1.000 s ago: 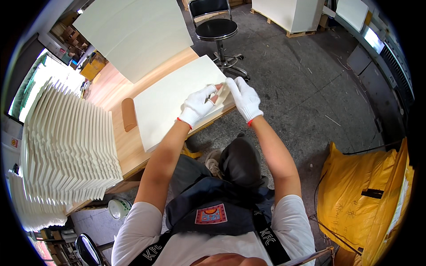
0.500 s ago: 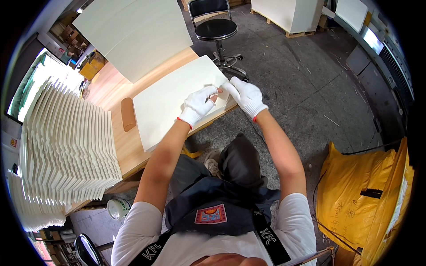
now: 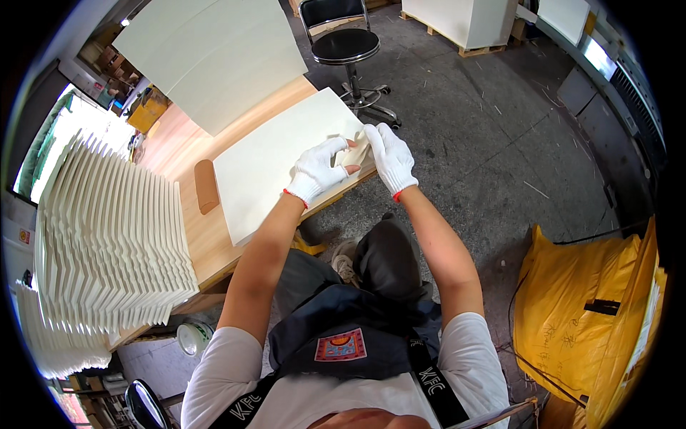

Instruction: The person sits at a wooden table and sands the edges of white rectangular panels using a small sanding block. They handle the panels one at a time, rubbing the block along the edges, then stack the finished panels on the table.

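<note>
A large white sheet of paper or thin board lies on the wooden table. At its right end, a small creased flap stands slightly raised between my hands. My left hand, in a white glove with bare thumb and fingertip, rests on the sheet with thumb and forefinger apart beside the flap. My gloved right hand grips the flap's outer edge at the table's right side; its fingertips are partly hidden. A brown, rounded block lies beside the sheet's left edge.
A tall stack of folded white sheets stands at the left. A big pale board is at the table's back. Beyond are a black swivel stool and a palletized white stack. A yellow bag stands at right.
My right hand has moved slightly left and in toward the sheet. The left thumb and forefinger have spread wider, and the flap between my hands shows more raised.
</note>
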`<state>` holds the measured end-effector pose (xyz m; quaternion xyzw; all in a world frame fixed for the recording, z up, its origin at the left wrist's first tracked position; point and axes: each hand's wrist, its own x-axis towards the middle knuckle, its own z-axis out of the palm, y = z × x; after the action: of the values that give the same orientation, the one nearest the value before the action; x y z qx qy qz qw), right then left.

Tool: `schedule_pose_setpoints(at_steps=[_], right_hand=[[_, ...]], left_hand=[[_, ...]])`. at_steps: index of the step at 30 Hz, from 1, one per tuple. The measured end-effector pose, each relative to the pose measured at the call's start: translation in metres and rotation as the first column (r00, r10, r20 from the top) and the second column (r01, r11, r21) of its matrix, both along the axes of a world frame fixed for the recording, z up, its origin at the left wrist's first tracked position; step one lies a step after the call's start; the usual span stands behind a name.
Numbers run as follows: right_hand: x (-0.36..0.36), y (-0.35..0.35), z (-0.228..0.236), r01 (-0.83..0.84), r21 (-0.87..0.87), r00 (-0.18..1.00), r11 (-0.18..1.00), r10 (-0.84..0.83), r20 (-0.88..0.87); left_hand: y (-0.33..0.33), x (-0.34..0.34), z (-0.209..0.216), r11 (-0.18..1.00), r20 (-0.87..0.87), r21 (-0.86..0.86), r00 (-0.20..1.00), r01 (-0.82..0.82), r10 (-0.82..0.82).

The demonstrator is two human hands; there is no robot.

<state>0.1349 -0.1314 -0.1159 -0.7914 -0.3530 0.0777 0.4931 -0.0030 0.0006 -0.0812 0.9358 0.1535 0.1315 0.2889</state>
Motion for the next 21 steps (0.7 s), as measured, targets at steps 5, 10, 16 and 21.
schedule_pose_setpoints(at_steps=[5,10,16,21], right_hand=[[0.0,-0.001,0.0,0.003,0.012,1.0,1.0,-0.003,-0.02],[-0.002,-0.003,0.003,-0.022,0.002,1.0,1.0,0.022,-0.014],[-0.004,-0.001,0.002,-0.016,-0.012,0.997,1.0,0.017,0.07],[-0.004,-0.003,-0.003,-0.004,-0.009,0.995,1.0,0.005,0.102]], left_hand=[[-0.002,0.001,0.003,0.999,-0.052,0.022,0.998,-0.035,0.036],[0.0,-0.001,-0.002,1.0,0.045,0.014,0.999,-0.019,0.019],[0.009,-0.001,-0.014,0.999,0.106,0.03,0.994,0.037,-0.04],[-0.012,-0.001,0.011,0.995,-0.065,0.098,0.997,-0.027,0.033]])
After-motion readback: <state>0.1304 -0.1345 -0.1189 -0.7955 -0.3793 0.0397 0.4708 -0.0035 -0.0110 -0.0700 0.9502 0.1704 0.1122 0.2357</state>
